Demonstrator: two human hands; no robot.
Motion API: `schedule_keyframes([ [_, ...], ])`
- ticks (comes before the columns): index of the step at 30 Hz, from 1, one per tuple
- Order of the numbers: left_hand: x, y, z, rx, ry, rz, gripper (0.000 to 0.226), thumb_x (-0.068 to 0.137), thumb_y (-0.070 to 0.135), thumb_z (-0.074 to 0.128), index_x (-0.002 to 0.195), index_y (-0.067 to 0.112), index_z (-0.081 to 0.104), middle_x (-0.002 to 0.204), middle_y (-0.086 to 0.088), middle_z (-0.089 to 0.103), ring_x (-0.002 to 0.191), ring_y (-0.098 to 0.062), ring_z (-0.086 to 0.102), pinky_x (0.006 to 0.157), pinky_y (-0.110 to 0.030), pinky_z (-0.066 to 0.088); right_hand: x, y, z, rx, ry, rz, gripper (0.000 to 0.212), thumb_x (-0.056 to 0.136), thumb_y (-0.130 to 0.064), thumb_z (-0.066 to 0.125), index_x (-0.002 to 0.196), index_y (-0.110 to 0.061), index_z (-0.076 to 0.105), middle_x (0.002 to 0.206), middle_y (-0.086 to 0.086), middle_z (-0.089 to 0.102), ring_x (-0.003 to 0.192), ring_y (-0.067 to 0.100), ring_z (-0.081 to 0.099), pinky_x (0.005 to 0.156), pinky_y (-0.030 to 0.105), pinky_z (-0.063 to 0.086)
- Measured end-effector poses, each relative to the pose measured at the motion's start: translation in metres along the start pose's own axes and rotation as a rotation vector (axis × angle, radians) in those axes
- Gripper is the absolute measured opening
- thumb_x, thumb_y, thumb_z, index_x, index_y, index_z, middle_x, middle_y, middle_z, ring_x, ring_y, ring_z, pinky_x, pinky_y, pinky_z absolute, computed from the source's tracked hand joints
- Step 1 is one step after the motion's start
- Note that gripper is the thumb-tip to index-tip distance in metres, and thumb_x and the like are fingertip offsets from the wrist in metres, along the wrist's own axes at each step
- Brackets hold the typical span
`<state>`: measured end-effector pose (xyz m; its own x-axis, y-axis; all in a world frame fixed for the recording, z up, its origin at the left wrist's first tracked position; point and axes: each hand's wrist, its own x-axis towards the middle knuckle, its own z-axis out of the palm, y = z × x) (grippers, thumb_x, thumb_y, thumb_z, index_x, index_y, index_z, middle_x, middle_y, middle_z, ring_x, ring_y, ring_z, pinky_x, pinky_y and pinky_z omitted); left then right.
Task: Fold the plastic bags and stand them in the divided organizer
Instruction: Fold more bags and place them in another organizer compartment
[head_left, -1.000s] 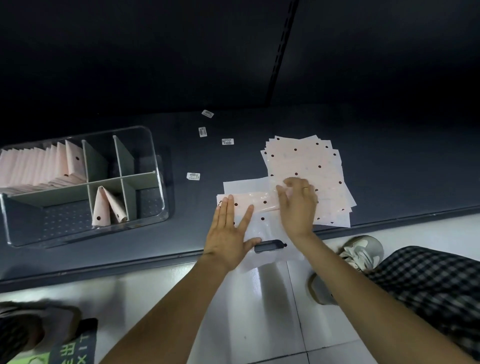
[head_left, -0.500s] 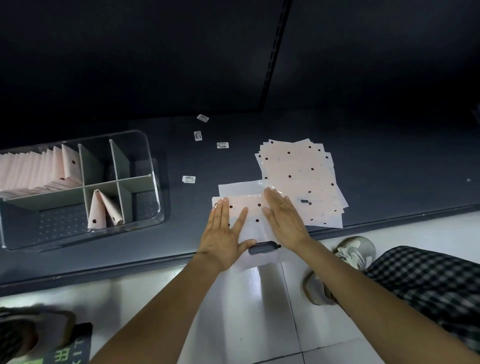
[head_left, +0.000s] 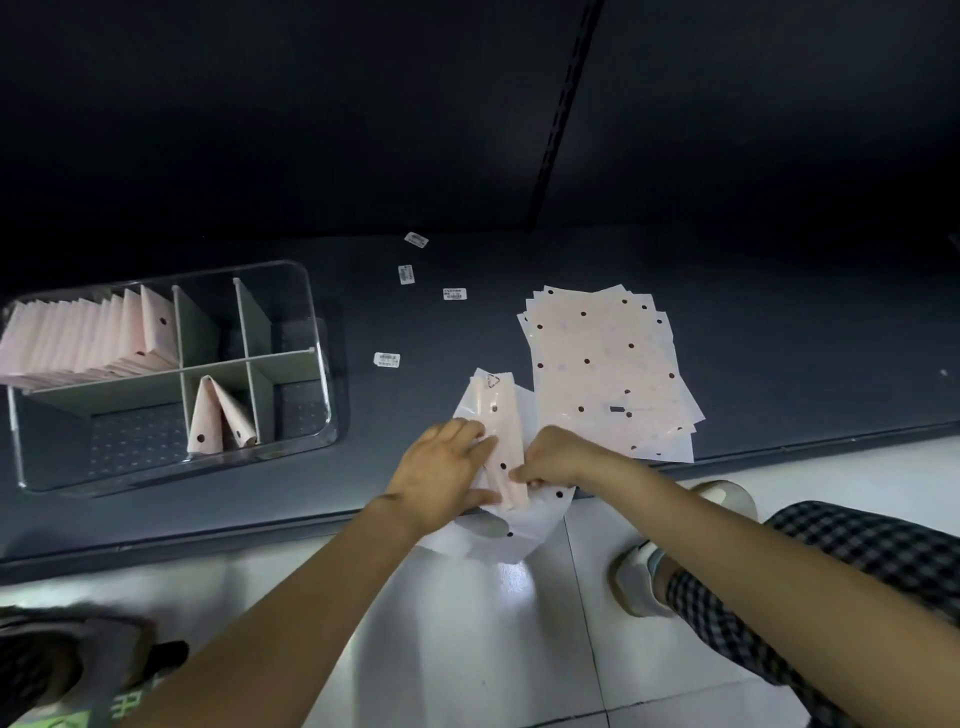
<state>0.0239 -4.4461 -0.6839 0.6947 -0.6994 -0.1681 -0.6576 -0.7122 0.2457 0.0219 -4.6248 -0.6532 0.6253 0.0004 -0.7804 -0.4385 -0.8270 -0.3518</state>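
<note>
While one bag (head_left: 500, 441) was being folded at the shelf (head_left: 779, 332) edge, it lay as a narrow pink strip between the two hands, its white end hanging over the edge. It was held flat along one side by the left hand (head_left: 441, 470), fingers extended, and pinched at the other side by the curled fingers of the right hand (head_left: 556, 457). Well to the left of the hands, a row of folded bags (head_left: 88, 338) and two more (head_left: 218, 415) were seen standing in the organizer (head_left: 317, 332). Just beyond the right hand, a stack of flat bags (head_left: 597, 358) was left unfolded; the task was judged partly done.
</note>
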Motion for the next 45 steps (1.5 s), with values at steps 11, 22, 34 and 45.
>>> schedule_keyframes([
  [11, -0.01, 0.003, -0.001, 0.001, 0.172, 0.003, 0.032, 0.083, 0.028, 0.064, 0.114, 0.021, 0.066, 0.108, 0.002, 0.065, 0.099, -0.023, 0.059, 0.084, -0.033, 0.046, -0.009, 0.02, -0.008, 0.609, -0.233, 0.091, 0.022, 0.094, -0.02, 0.056, 0.072, -0.014, 0.057, 0.059, -0.003, 0.05, 0.047, 0.006, 0.036, 0.041, 0.014, 0.027],
  [22, -0.003, 0.005, 0.019, -0.458, 0.291, -0.332, 0.021, 0.095, 0.017, 0.052, 0.102, 0.013, 0.071, 0.108, 0.005, 0.064, 0.101, -0.022, 0.048, 0.082, -0.023, 0.036, 0.004, 0.021, 0.008, 0.207, 0.311, -0.5, 0.015, 0.078, -0.012, 0.074, 0.092, -0.012, 0.067, 0.075, -0.018, 0.053, 0.066, 0.0, 0.045, 0.063, 0.012, 0.036],
  [34, 0.011, 0.014, 0.01, -0.662, 0.252, -0.741, 0.018, 0.089, 0.033, 0.062, 0.085, 0.02, 0.073, 0.102, 0.0, 0.059, 0.105, -0.022, 0.042, 0.086, -0.029, 0.034, 0.014, 0.007, 0.019, 0.48, 0.479, -0.089, 0.013, 0.076, -0.021, 0.076, 0.075, -0.021, 0.063, 0.087, -0.001, 0.068, 0.083, 0.012, 0.059, 0.074, 0.02, 0.043],
  [45, 0.015, 0.02, -0.004, -0.111, 0.346, -0.248, 0.028, 0.077, 0.01, 0.068, 0.103, 0.019, 0.063, 0.122, -0.003, 0.054, 0.11, -0.028, 0.05, 0.086, -0.035, 0.038, 0.014, 0.0, 0.021, 0.523, 0.483, 0.058, 0.032, 0.073, -0.024, 0.078, 0.069, -0.028, 0.047, 0.087, -0.004, 0.061, 0.097, 0.021, 0.062, 0.092, 0.038, 0.047],
])
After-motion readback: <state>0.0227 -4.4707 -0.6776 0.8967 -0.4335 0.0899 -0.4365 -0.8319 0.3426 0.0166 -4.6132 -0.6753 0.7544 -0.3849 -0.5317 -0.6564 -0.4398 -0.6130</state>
